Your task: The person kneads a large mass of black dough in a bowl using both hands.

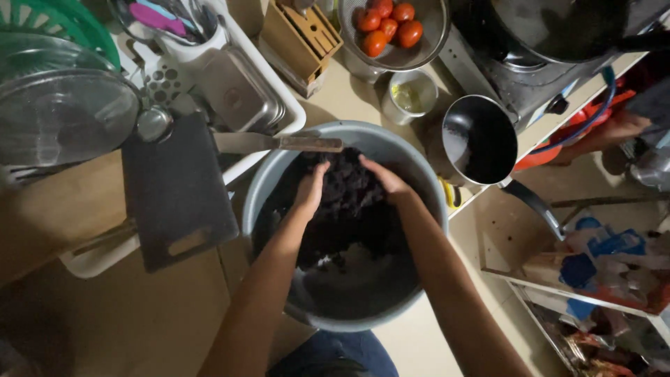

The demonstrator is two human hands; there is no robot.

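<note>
The fingers of the left hand (310,190) and right hand (386,179) were buried in a dark crumbly mass (347,199) inside the large round grey plastic tub (259,183), so whether they gripped it could not be told. A knife with a wooden handle (279,142) lay across the tub's far rim, a black cutting board (176,192) just left, a black saucepan (479,139) right, red tomatoes in a metal strainer (387,24) beyond on the worktop

Bare forearms, no sleeves; left hand (309,193), right hand (388,183); no rings visible.
</note>
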